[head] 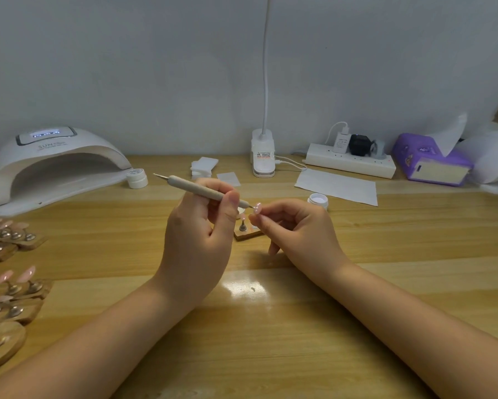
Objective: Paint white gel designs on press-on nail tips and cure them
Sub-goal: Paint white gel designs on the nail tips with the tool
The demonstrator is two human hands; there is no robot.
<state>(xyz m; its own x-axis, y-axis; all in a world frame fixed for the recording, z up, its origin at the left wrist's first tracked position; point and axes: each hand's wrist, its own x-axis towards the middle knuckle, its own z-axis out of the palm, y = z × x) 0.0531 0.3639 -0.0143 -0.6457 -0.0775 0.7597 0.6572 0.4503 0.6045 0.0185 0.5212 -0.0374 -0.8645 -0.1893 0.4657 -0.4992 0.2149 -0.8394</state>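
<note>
Nail tip (257,209): one, pale pink, pinched at the fingertips of the right hand (295,231), raised above the table (271,326) at centre.

Dotting pen (204,191): grey barrel, metal point at each end; gripped pencil-fashion by the left hand (201,240), fingers curled round it, near point touching or just at the nail tip.

Step, as judged: painting the design on this tip; curing not yet reached. Next move calls for steady, fine strokes with both hands braced, then seating the tip on a stand.

Stand (245,232): small wooden base with a metal post, just behind the hands, partly hidden.

Gel pot (317,201): open, white contents, near the right hand. Its lid cannot be identified.

Second pot (137,177): white, lidded, contents unseen, beside the curing lamp (52,165), whose display is lit and chamber holds nothing visible.

Finished sets (9,283): pink tips on wooden stands, far left.

Rear: wipes (204,166), lamp clamp (263,156), power strip (350,162), tissue pack (429,162).
</note>
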